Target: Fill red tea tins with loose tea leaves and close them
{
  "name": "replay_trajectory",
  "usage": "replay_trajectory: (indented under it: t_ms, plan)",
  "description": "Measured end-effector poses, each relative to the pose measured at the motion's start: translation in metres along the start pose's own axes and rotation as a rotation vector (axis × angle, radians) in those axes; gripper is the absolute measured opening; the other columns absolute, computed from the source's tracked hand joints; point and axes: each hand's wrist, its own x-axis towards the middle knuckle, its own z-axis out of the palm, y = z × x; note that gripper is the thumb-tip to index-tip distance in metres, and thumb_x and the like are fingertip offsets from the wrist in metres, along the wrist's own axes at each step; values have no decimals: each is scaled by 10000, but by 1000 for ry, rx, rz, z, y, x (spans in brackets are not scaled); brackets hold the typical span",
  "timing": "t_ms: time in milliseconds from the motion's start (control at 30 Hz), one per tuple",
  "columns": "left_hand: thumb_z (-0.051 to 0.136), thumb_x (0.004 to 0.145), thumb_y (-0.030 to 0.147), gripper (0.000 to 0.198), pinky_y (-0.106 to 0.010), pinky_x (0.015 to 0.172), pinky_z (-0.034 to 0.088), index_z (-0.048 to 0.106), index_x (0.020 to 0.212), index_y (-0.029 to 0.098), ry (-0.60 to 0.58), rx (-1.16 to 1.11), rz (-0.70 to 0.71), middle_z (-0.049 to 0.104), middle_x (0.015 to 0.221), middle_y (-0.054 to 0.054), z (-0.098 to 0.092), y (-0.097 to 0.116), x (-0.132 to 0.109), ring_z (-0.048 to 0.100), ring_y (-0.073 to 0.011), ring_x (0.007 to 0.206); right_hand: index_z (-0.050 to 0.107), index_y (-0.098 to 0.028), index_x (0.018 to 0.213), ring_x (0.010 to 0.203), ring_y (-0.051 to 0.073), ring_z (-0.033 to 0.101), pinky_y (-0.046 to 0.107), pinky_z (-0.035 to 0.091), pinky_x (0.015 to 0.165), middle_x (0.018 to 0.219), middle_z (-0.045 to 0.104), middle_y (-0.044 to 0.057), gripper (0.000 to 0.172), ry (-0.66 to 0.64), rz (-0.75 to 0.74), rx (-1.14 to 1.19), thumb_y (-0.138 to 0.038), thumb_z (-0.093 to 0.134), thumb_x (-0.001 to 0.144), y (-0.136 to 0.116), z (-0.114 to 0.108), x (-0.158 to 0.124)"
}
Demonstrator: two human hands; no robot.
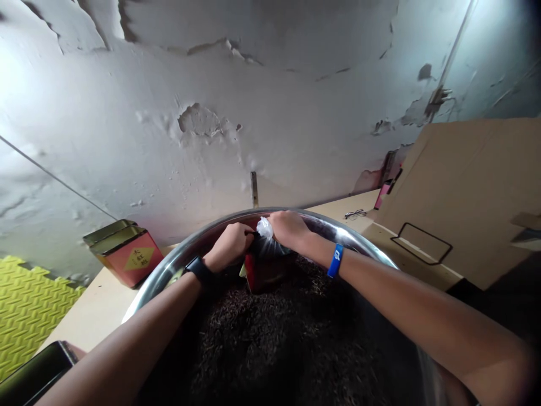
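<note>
Both closed on bag (265, 237) neck, above tin (264, 272) at bowl (203, 239) far rim: left hand (230, 243) pinching, right hand (289, 228) apparently twisting. Best kept upright over tea (287, 332), avoiding spills.

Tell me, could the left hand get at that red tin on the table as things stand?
Probably yes, once it lets go: the left hand is busy gripping the clear bag together with the right hand. The red tin sits to its left, just outside the bowl, nothing between.

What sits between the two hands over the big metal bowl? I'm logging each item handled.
In the head view, a clear plastic bag, its top bunched, sits between the left hand and right hand; both grip it.
</note>
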Motion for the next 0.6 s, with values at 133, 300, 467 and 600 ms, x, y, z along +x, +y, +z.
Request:
replay_trajectory:
  t_ms: [133, 300, 467, 600]
  plan:
    - [433, 769, 206, 259, -246, 554, 363, 678, 766, 123, 169, 23, -15, 638, 657, -27, -15, 29, -1, 481, -123, 562, 668, -165, 894, 960, 250, 560, 343, 346, 762, 1004, 650, 139, 310, 179, -31, -155, -171, 358, 891, 7, -29, 0]
    - [440, 841, 255, 258, -272, 633, 412, 659, 937, 158, 266, -6, 56, 679, 808, -58, -20, 73, -17, 570, -150, 678, 656, -181, 861, 689, 202, 606, 278, 321, 568, 749, 684, 81, 166, 184, 110, 1, -193, 548, 736, 19, -45, -4]
    - [380, 906, 271, 250, -226, 555, 422, 605, 894, 163, -40, -307, 199, 635, 706, -13, -25, 85, -23, 551, -98, 579, 654, -136, 770, 653, 177, 599, 255, 369, 550, 721, 677, 84, 140, 246, 92, 241, -237, 572, 721, 36, -40, -7]
    - [576, 819, 312, 355, -316, 767, 471, 535, 1152, 194, 137, -314, 199, 637, 1024, -72, -30, 47, -9, 589, -170, 884, 683, -123, 847, 725, 173, 617, 270, 459, 664, 792, 688, 79, 206, 251, -99, 596, -240, 599, 700, 51, -39, -7]
